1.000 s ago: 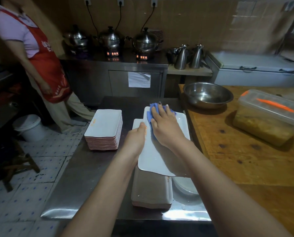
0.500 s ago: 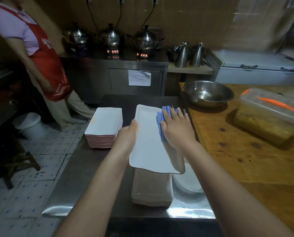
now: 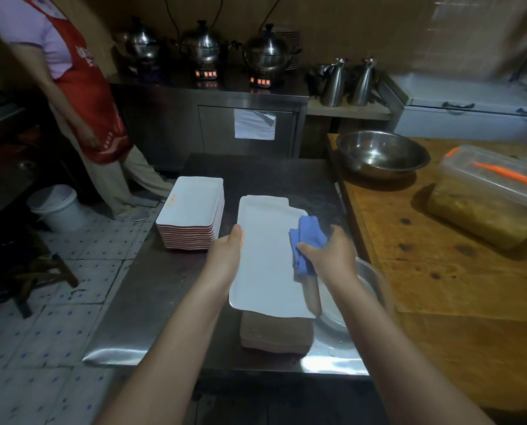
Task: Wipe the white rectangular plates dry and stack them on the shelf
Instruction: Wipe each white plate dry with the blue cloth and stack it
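My left hand (image 3: 225, 256) grips the left edge of a white rectangular plate (image 3: 266, 259), held above the steel table (image 3: 151, 286). At the plate's right edge, my right hand (image 3: 332, 256) holds a bunched blue cloth (image 3: 306, 243) against it. Below the held plate lies another stack of plates (image 3: 276, 335), seen from its brownish underside. A tall stack of white rectangular plates (image 3: 191, 210) stands on the table to the left.
A person in a red apron (image 3: 84, 96) stands at far left beside a white bucket (image 3: 56, 207). A steel bowl (image 3: 381, 153) and a lidded plastic box (image 3: 486, 194) sit on the wooden table at right. A round metal basin (image 3: 372, 286) sits under my right wrist.
My right hand slid the blue cloth from the plate's far end down its right edge toward me. The plate shifted a little to the left, with my left hand still on its edge.
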`<state>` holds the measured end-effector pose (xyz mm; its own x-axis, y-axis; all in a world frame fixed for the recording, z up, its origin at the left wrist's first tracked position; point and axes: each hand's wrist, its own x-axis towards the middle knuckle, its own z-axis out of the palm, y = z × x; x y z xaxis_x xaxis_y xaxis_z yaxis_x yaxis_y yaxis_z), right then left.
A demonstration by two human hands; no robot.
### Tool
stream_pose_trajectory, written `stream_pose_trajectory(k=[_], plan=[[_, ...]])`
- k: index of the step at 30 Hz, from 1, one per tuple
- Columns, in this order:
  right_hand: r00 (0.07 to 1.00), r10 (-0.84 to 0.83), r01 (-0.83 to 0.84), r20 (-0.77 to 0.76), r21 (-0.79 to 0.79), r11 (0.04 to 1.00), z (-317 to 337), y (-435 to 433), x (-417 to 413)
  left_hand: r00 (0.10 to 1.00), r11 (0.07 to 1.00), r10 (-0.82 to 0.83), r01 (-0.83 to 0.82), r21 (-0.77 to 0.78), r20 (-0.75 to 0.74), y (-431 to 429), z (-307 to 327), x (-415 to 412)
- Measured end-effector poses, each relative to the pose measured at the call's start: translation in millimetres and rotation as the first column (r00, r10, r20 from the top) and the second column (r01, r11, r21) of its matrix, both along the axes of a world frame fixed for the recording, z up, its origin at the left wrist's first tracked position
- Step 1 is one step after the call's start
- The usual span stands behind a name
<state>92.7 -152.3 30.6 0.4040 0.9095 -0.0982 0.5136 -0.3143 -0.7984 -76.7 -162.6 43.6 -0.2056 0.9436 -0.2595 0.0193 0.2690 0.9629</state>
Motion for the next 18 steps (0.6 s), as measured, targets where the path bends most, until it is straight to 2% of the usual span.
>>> stream_pose_trajectory(k=[3,6,10,14,16,18], plan=[[0.977,-0.071,0.058,-0.199,-0.072,0.996,-12.3,-3.5,6.6,0.999,1.000,-0.009,0.009,-0.013,-0.042,-4.7,-20.7,-6.4],[0.926,-0.121,0.097,-0.357,-0.086,0.992,-22.5,-6.8,13.9,1.000,0.999,-0.010,0.009,-0.039,-0.015,-10.4,-38.1,-10.4],[0.837,-0.103,0.050,-0.537,-0.113,0.992,-33.5,-12.2,19.2,0.998,0.989,-0.067,0.068,-0.129,0.009,-12.2,-57.2,-12.3],[0.634,-0.130,0.036,-0.763,-0.139,0.990,-43.4,-18.4,16.8,0.991,0.974,-0.118,0.105,-0.199,-0.055,-9.0,-76.5,-12.7],[0.585,-0.120,0.021,-0.802,-0.133,0.991,-46.5,-19.5,15.8,0.986,0.971,-0.135,0.113,-0.211,-0.094,-6.7,-84.7,-12.0],[0.585,-0.114,0.010,-0.803,-0.133,0.991,-49.6,-18.3,14.9,0.979,0.966,-0.158,0.126,-0.225,-0.132,-4.7,-91.2,-11.6]])
